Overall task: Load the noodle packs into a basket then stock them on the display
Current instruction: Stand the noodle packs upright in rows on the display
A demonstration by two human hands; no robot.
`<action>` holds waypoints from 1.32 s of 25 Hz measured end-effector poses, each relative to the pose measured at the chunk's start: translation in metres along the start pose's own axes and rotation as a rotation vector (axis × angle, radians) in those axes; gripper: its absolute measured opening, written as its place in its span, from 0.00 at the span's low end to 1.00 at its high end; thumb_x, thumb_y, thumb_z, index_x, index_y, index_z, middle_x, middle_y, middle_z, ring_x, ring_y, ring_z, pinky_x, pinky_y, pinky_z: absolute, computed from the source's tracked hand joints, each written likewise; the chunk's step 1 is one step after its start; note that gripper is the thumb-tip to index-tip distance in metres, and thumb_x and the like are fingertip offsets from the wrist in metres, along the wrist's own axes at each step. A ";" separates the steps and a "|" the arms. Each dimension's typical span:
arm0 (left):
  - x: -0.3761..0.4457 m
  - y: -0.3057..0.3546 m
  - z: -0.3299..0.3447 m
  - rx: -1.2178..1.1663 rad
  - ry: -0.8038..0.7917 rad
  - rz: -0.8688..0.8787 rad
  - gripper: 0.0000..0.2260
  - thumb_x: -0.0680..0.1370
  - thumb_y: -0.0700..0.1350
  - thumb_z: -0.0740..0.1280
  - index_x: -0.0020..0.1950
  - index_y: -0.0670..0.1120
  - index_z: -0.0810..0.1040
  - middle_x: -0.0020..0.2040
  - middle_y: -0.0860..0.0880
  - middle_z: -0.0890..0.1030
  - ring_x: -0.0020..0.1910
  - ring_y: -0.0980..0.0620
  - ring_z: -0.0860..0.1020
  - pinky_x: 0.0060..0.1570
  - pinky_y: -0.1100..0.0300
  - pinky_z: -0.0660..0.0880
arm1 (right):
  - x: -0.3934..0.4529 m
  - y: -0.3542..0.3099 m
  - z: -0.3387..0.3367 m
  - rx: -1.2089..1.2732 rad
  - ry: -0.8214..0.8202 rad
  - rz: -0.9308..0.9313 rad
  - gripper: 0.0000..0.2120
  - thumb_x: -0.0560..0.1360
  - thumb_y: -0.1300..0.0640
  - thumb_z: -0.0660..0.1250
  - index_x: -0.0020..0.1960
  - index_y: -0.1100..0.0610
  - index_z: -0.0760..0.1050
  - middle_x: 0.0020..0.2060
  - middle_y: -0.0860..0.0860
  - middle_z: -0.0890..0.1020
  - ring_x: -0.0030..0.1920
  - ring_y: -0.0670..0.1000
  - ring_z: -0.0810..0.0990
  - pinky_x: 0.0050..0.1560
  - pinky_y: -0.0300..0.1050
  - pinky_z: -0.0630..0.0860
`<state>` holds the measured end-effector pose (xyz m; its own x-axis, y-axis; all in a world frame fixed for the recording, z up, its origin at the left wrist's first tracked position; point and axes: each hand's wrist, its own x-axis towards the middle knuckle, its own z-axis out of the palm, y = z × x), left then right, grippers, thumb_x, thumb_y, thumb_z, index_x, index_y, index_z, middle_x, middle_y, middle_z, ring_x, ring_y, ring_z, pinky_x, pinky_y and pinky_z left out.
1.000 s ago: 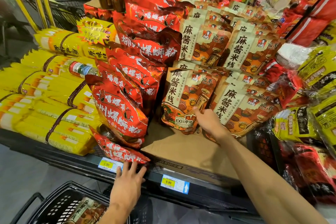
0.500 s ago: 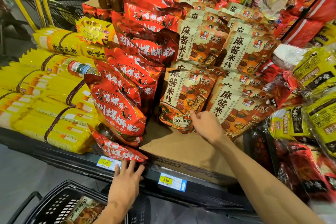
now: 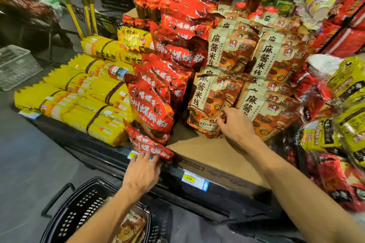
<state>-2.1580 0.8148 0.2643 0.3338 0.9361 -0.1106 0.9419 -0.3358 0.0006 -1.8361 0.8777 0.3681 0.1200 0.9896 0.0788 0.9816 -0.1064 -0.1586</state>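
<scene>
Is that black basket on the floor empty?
No. The black basket holds at least one noodle pack, seen lying inside it.

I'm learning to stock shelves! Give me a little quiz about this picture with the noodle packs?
1. True or false: the right hand touches a brown noodle pack.
2. What lies under the left hand's fingertips? A) yellow noodle bundle B) fallen red noodle pack C) jar
3. Fill in: the black ____ sits on the floor below the shelf.

Key
1. True; its fingers rest on the pack's lower right corner.
2. B, the fallen red noodle pack at the shelf edge.
3. basket; at least one pack lies inside.
</scene>
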 end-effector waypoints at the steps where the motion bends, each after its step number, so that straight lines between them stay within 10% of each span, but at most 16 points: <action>1: -0.003 -0.002 -0.010 0.005 0.020 -0.034 0.21 0.78 0.58 0.55 0.59 0.49 0.80 0.51 0.45 0.82 0.52 0.42 0.80 0.53 0.44 0.79 | -0.002 -0.001 -0.005 -0.035 0.003 -0.023 0.19 0.80 0.46 0.61 0.62 0.58 0.77 0.52 0.55 0.84 0.52 0.56 0.82 0.54 0.56 0.82; 11: -0.071 -0.038 -0.126 0.019 0.199 -0.385 0.29 0.82 0.65 0.46 0.78 0.53 0.64 0.78 0.44 0.65 0.78 0.45 0.61 0.75 0.36 0.52 | -0.032 -0.074 -0.082 -0.100 0.114 -0.341 0.30 0.81 0.39 0.59 0.76 0.55 0.68 0.73 0.58 0.72 0.76 0.59 0.67 0.77 0.64 0.57; 18: -0.170 -0.094 -0.176 0.092 0.243 -0.562 0.32 0.79 0.65 0.43 0.77 0.52 0.67 0.73 0.44 0.72 0.74 0.43 0.68 0.72 0.37 0.59 | -0.083 -0.192 -0.095 0.014 0.138 -0.583 0.30 0.80 0.39 0.59 0.77 0.53 0.67 0.74 0.57 0.71 0.76 0.58 0.65 0.78 0.62 0.55; 33: -0.277 -0.261 -0.033 0.045 -0.024 -0.485 0.29 0.83 0.64 0.47 0.80 0.51 0.62 0.79 0.44 0.66 0.78 0.44 0.63 0.76 0.37 0.54 | -0.228 -0.348 0.084 -0.041 -0.194 -0.486 0.32 0.80 0.38 0.53 0.77 0.55 0.68 0.75 0.59 0.70 0.77 0.61 0.65 0.78 0.61 0.57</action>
<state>-2.4957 0.6462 0.3274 -0.1448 0.9832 -0.1108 0.9859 0.1340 -0.0998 -2.2177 0.6974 0.3225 -0.3768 0.9249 -0.0501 0.9225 0.3699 -0.1104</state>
